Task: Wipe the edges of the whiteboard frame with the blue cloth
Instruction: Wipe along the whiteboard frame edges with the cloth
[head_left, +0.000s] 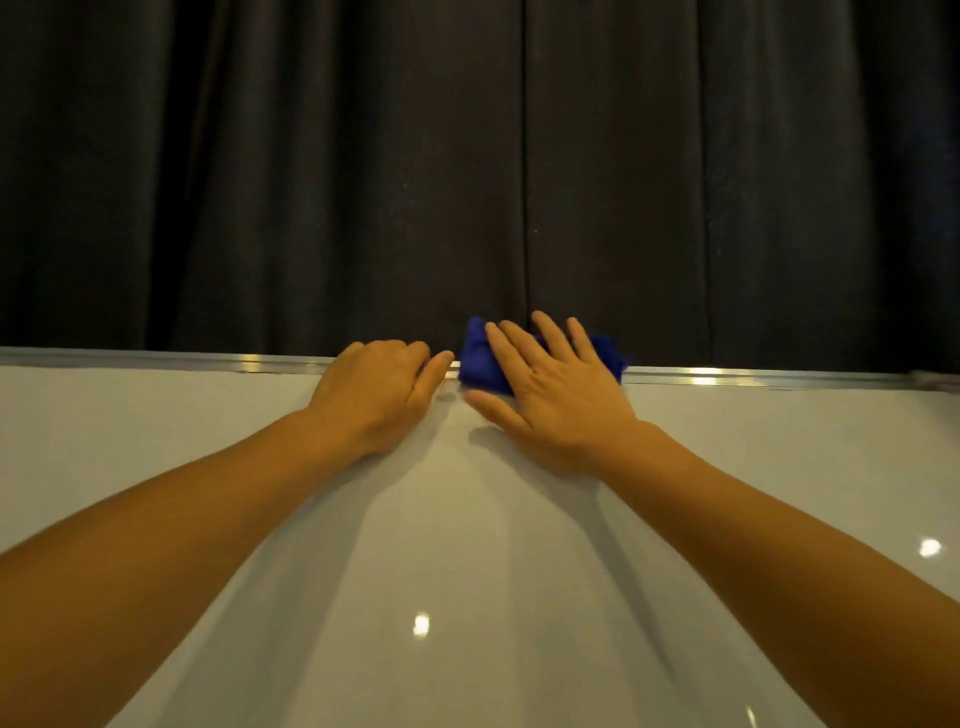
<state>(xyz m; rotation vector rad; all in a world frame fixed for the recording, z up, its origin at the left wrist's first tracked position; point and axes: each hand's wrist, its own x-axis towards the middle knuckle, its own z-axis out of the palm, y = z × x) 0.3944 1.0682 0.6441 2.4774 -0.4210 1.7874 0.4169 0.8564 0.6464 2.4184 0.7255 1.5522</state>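
The whiteboard fills the lower half of the view, and its silver metal frame runs along the top edge. A folded blue cloth lies over that top frame near the middle. My right hand presses flat on the cloth with fingers spread, covering most of it. My left hand rests just left of the cloth, with its fingers curled over the frame's top edge and its thumb pointing toward the cloth.
A dark pleated curtain hangs behind the board and fills the upper half of the view. Ceiling lights glint on the glossy board surface. A darker corner piece caps the frame at the far right.
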